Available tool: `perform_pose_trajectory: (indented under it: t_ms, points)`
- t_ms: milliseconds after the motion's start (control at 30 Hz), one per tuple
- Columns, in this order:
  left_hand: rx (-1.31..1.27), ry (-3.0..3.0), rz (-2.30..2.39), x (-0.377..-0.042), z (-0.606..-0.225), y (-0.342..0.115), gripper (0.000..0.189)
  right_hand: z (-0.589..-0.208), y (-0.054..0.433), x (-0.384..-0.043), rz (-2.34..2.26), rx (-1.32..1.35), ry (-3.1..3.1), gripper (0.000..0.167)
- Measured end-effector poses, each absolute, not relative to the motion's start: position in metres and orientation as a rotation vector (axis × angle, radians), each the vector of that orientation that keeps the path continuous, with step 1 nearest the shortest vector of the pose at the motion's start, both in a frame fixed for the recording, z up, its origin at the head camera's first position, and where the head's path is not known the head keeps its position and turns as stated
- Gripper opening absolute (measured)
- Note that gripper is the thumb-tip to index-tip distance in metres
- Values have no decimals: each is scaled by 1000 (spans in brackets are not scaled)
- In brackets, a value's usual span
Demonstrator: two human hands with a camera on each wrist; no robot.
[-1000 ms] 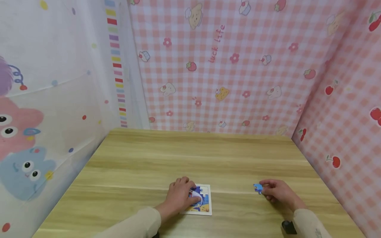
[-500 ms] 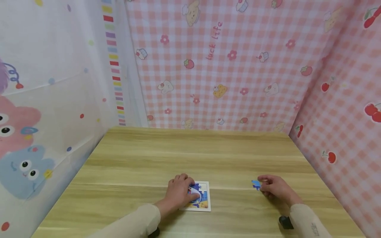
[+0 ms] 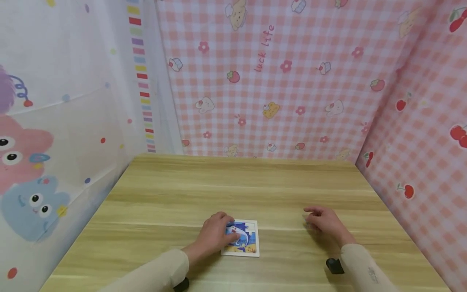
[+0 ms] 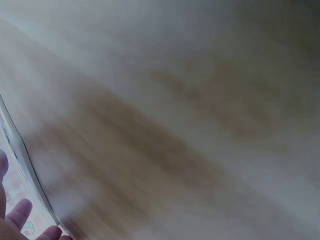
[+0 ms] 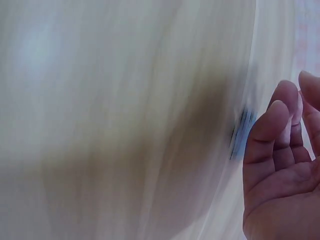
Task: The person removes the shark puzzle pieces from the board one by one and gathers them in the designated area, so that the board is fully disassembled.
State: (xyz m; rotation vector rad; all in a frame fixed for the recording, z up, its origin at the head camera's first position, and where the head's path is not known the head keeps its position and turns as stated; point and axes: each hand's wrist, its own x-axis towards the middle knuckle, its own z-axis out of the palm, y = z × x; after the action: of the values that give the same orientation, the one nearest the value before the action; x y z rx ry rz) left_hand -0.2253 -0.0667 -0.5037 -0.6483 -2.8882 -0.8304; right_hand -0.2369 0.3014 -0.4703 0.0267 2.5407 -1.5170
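Note:
A small square jigsaw puzzle (image 3: 251,245) in a white frame lies on the table, with a dolphin on blue and yellow. A white patch (image 3: 250,227) shows near its upper right corner. Over its left side rests my left hand (image 3: 211,233), thumb laid on the picture. In the left wrist view only a few fingertips (image 4: 20,212) show at the lower left. To the right of the puzzle, my right hand (image 3: 326,223) pinches a blue puzzle piece (image 5: 242,132), blurred and nearly edge-on beside the thumb. The fingers mostly hide it in the head view.
The wooden table (image 3: 182,182) reaches back to a pink checked curtain (image 3: 255,93). A white curtain (image 3: 91,101) with cartoon figures borders the left side. Another checked curtain (image 3: 419,142) with cherries hangs along the right. Dark wrist devices (image 3: 335,266) sit at the sleeves.
My right hand has moved left and slightly farther back, turning the piece nearly out of sight. My left hand has shifted a little left, exposing more of the puzzle.

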Motion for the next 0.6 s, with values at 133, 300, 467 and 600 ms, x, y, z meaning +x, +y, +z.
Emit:
perform_pose_trajectory:
  t_ms: [133,300,467,600]
  points:
    - [-648,-2883,-813,-224,-503,-69,48,-476,275,-242,-1590,19,2505,37]
    - [-633,-2874,-810,-222,-502,-73,47,-477,233,-248,-1632,58,2499,31]
    - [-622,-2890,-777,-219,-501,-72,48,-475,188,-243,-1636,131,2443,27]
    - [-628,-2894,-714,-216,-501,-71,48,-482,161,-235,-1674,98,2397,24]
